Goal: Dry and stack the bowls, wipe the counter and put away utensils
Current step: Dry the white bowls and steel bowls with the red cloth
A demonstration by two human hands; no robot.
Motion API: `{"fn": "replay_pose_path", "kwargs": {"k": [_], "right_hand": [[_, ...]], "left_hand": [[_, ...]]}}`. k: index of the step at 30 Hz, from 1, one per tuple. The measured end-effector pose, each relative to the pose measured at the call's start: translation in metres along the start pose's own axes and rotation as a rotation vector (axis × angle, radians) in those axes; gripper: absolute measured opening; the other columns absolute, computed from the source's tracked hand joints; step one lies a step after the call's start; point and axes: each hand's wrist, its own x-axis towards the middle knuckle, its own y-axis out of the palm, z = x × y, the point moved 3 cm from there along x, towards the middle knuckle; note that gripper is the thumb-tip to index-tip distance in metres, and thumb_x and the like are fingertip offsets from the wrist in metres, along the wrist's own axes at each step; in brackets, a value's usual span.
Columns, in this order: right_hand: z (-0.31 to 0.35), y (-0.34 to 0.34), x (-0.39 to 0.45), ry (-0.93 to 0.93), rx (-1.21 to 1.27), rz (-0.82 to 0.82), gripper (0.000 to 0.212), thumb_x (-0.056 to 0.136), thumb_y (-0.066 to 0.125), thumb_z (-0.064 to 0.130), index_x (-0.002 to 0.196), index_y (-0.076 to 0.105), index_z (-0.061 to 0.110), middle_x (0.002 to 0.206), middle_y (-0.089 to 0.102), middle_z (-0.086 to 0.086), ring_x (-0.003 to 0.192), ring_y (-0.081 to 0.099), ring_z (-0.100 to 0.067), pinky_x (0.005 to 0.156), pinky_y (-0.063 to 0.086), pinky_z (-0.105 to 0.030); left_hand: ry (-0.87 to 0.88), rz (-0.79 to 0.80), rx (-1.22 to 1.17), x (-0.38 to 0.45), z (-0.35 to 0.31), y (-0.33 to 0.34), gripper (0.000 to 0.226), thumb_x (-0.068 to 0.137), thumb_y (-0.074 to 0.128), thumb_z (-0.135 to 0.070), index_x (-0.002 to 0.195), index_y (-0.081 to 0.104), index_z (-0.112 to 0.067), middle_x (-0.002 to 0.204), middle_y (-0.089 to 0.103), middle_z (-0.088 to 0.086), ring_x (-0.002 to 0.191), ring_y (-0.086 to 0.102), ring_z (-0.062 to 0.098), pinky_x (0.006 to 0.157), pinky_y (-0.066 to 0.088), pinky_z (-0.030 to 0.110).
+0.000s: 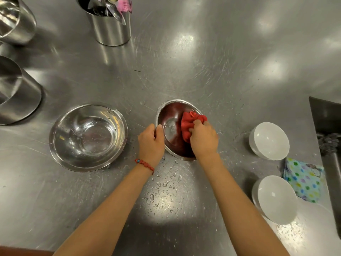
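Left hand: closed on the near-left rim of the small steel bowl, thumb hooked over the edge; a red bracelet sits on the wrist.
Right hand: bunched around a red cloth, pressing it against the bowl's inner right wall.
Small steel bowl: tipped up off the counter toward the camera — its inside reflects the cloth's red.
Large steel bowl: upright just left of the hands, with what looks like a little water or droplets inside.
White bowls: one at right, another nearer, both tilted.
Spotted cloth: lying flat between the white bowls, next to the sink edge.
Utensil holder: far back, holding metal utensils and something pink.
Counter: steel, beaded with water droplets between the forearms.
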Motion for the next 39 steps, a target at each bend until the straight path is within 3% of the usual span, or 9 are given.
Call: {"fn": "replay_pose_path", "kwargs": {"k": [6, 11, 14, 18, 23, 27, 31, 36, 39], "right_hand": [[0.006, 0.007, 0.011, 0.111, 0.53, -0.004, 0.022, 0.089, 0.057, 0.022, 0.106, 0.067, 0.011, 0.101, 0.069, -0.015, 0.094, 0.061, -0.032, 0.083, 0.046, -0.035], [0.023, 0.004, 0.0, -0.136, 0.832, 0.194, 0.021, 0.079, 0.068, 0.009, 0.1, 0.072, 0.011, 0.093, 0.071, -0.001, 0.09, 0.065, -0.016, 0.079, 0.046, -0.012], [0.027, 0.005, 0.006, -0.082, 0.811, 0.129, 0.02, 0.079, 0.069, 0.013, 0.099, 0.072, 0.013, 0.1, 0.072, -0.003, 0.095, 0.063, -0.014, 0.09, 0.047, -0.023], [0.027, 0.005, 0.018, 0.148, 0.667, -0.067, 0.018, 0.086, 0.062, 0.022, 0.1, 0.07, 0.013, 0.095, 0.072, -0.011, 0.09, 0.064, -0.027, 0.082, 0.046, -0.03], [0.039, 0.009, 0.01, -0.072, 0.803, 0.058, 0.021, 0.083, 0.065, 0.015, 0.103, 0.07, 0.013, 0.096, 0.072, -0.01, 0.081, 0.06, -0.016, 0.071, 0.04, -0.006], [0.041, 0.012, 0.001, -0.109, 1.066, 0.101, 0.022, 0.08, 0.067, 0.005, 0.102, 0.07, 0.007, 0.09, 0.068, -0.002, 0.085, 0.063, -0.017, 0.087, 0.051, -0.033], [0.035, 0.009, 0.003, 0.049, 1.217, -0.094, 0.033, 0.084, 0.064, 0.013, 0.117, 0.063, 0.016, 0.11, 0.065, 0.001, 0.1, 0.061, -0.012, 0.09, 0.05, -0.025], [0.053, -0.003, 0.01, -0.245, 1.008, -0.137, 0.032, 0.087, 0.06, 0.012, 0.119, 0.061, 0.016, 0.116, 0.058, -0.005, 0.101, 0.052, -0.007, 0.086, 0.043, -0.006], [0.05, -0.006, 0.02, -0.173, 0.866, -0.159, 0.03, 0.09, 0.055, 0.014, 0.119, 0.061, 0.015, 0.12, 0.056, -0.014, 0.105, 0.054, -0.019, 0.09, 0.044, -0.02]], "left_hand": [[0.044, -0.022, 0.03, 0.006, -0.012, 0.003, 0.049, 0.09, 0.048, -0.009, 0.05, 0.023, -0.023, 0.044, 0.027, -0.006, 0.042, 0.023, 0.007, 0.043, 0.023, 0.023], [0.054, -0.054, 0.005, 0.009, -0.014, 0.002, 0.052, 0.09, 0.049, -0.005, 0.05, 0.022, -0.024, 0.044, 0.026, -0.009, 0.041, 0.023, 0.005, 0.041, 0.029, 0.012], [0.046, -0.026, 0.028, 0.006, -0.008, 0.0, 0.051, 0.091, 0.048, -0.007, 0.05, 0.022, -0.023, 0.045, 0.027, -0.007, 0.043, 0.023, 0.006, 0.041, 0.027, 0.015], [0.025, -0.053, 0.003, 0.001, -0.007, 0.0, 0.052, 0.09, 0.048, -0.005, 0.05, 0.021, -0.023, 0.045, 0.026, -0.006, 0.044, 0.022, 0.007, 0.043, 0.029, 0.013], [0.038, -0.02, 0.027, 0.009, -0.007, -0.003, 0.052, 0.09, 0.049, -0.003, 0.05, 0.021, -0.022, 0.044, 0.026, -0.006, 0.043, 0.023, 0.007, 0.046, 0.017, 0.025], [0.03, 0.002, 0.025, 0.01, -0.002, -0.005, 0.05, 0.091, 0.048, -0.006, 0.05, 0.023, -0.021, 0.045, 0.028, -0.005, 0.044, 0.024, 0.007, 0.045, 0.019, 0.025], [0.01, 0.0, -0.018, 0.011, 0.005, -0.007, 0.048, 0.091, 0.048, -0.006, 0.051, 0.026, -0.021, 0.046, 0.028, -0.005, 0.045, 0.024, 0.008, 0.043, 0.027, 0.016], [0.002, 0.053, -0.042, 0.009, 0.009, -0.005, 0.047, 0.091, 0.05, -0.009, 0.052, 0.028, -0.022, 0.047, 0.031, -0.006, 0.044, 0.026, 0.007, 0.04, 0.029, 0.013], [0.019, 0.04, -0.042, 0.007, 0.007, -0.005, 0.048, 0.091, 0.049, -0.007, 0.051, 0.027, -0.022, 0.047, 0.029, -0.006, 0.044, 0.025, 0.007, 0.041, 0.029, 0.012]]}}
